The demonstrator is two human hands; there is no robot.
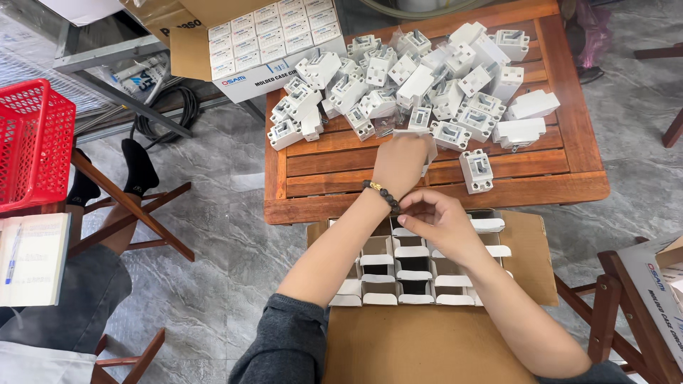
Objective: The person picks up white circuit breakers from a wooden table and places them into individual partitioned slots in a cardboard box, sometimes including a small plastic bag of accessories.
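While the left hand point(403, 165) is stretched over the slatted brown wooden table point(313, 181), its fingers are closed around a small white plastic breaker unit point(430, 151) at the near edge of the heap of matching white breakers point(420, 82). The right hand point(437, 222) is held just above the open brown cardboard box with white dividers point(530, 256), fingers curled near the left wrist's dark beaded bracelet point(380, 192); whether anything is pinched cannot be told. One lone breaker point(476, 171) lies apart.

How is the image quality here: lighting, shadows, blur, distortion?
Head view: even, soft daylight with faint shadows under the table; the breakers are sharp, without glare; the left hand and right hand show little blur; wide-angle bending shows at the edges, as on the red basket.
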